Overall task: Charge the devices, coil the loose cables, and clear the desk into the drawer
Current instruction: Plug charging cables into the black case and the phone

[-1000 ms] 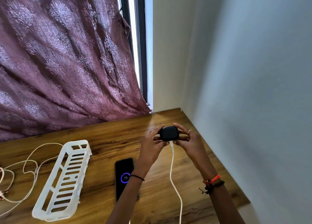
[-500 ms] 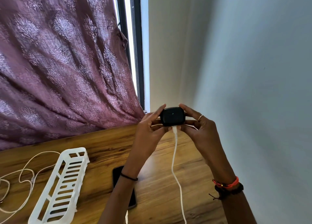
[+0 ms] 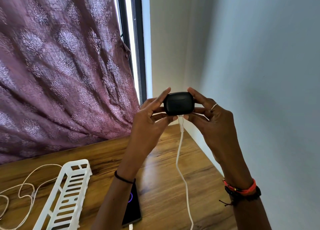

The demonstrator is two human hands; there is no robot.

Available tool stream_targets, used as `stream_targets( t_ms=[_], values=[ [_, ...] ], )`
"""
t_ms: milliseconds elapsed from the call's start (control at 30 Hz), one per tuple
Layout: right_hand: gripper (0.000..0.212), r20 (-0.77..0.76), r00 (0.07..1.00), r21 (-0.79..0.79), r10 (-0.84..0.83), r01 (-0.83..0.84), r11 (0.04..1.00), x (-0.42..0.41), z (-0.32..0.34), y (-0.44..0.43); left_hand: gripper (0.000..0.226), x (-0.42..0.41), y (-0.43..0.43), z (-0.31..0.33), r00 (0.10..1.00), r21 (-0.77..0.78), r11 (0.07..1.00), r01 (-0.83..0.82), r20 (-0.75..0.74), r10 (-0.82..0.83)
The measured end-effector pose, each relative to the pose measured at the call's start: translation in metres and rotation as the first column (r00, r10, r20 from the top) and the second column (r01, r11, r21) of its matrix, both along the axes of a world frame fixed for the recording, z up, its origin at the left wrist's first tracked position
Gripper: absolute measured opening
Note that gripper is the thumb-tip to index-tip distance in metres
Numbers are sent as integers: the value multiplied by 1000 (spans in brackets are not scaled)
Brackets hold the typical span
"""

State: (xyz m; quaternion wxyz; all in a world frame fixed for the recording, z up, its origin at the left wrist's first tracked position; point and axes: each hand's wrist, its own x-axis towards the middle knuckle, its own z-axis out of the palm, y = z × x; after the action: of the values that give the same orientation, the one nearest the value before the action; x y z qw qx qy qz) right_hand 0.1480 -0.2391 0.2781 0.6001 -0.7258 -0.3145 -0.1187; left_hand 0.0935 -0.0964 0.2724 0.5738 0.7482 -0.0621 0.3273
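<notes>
A small black earbud case [image 3: 178, 103] is held up in front of the wall corner, well above the wooden desk [image 3: 166, 177]. My left hand [image 3: 152, 119] pinches its left side and my right hand [image 3: 211, 119] pinches its right side. A white charging cable [image 3: 181, 153] is plugged into the case's underside and hangs down to the lower edge of the view. A black phone [image 3: 133, 207] lies on the desk under my left forearm, its screen showing a purple charging ring, with a white plug at its near end.
A white slatted plastic tray [image 3: 69, 197] lies on the desk at the lower left. A thin loose white cable [image 3: 29, 183] loops beside it. A maroon curtain [image 3: 60, 70] hangs behind the desk, and a grey wall [image 3: 259, 74] borders the desk's right side.
Both hands have lifted the case with the plugged cable up from just above the desk to in front of the wall corner. The view has tilted upward.
</notes>
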Motion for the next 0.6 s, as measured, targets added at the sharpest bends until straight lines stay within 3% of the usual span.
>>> stream_targets(
  t_ms=[600],
  values=[
    [52, 93, 995, 16, -21, 20, 1000, -12, 17, -3, 74, -10, -2, 16, 998, 56, 998, -2, 69, -2]
  ],
)
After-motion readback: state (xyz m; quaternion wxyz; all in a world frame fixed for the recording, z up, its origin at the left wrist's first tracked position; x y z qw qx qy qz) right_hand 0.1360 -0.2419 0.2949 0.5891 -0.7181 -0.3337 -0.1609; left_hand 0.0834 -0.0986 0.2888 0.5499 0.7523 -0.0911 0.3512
